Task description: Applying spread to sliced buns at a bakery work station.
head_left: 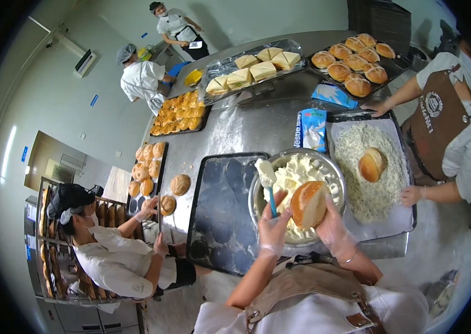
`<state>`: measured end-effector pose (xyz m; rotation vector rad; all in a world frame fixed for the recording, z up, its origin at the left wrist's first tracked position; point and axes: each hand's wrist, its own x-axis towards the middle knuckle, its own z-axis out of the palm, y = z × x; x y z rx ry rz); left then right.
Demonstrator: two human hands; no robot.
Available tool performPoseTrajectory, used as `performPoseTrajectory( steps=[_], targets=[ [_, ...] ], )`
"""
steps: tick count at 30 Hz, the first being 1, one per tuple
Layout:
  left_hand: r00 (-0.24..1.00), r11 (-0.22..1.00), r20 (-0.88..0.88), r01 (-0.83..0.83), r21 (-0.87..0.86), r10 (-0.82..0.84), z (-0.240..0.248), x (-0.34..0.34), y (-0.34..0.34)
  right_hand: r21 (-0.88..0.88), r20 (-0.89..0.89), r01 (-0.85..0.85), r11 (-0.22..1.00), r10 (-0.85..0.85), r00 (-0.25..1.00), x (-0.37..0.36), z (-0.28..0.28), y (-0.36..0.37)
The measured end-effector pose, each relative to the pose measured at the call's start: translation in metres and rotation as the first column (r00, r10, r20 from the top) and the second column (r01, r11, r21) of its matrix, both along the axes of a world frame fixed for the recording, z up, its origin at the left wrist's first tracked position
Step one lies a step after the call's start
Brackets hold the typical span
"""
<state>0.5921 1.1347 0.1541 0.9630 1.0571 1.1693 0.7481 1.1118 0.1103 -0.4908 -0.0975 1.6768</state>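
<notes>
A round, cut bun (307, 207) is held up over a steel bowl (341, 192) of pale yellow cream (292, 170). My right hand (334, 229) is closed around the bun's right side, in a clear plastic glove. In my left hand (273, 229), also gloved, is a spatula (273, 201) with a blue handle; its blade, upright, is coated in cream. The left fingers also lie against the bun's left edge. Right of the bowl, another bun (372, 165) rests on a paper-lined tray (383, 228) of pale shreds or crumbs.
A dark, floury tray (225, 214) lies left of the bowl. Blue cartons (311, 130) stand behind it. Trays of buns (356, 67) and cut sandwiches (252, 68) line the far side. One co-worker (441, 122) touches the crumb tray; another (119, 253) handles a bun at left.
</notes>
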Motion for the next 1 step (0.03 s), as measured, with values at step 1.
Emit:
performPoseTrajectory(
  steps=[1],
  targets=[
    [0.992,0.999,-0.118,0.044,0.023,-0.041,0.0011,-0.0005,0.0053,0.048,0.126,-0.002,0.999,-0.004,0.992,0.0029,0.0097,-0.0015]
  ],
)
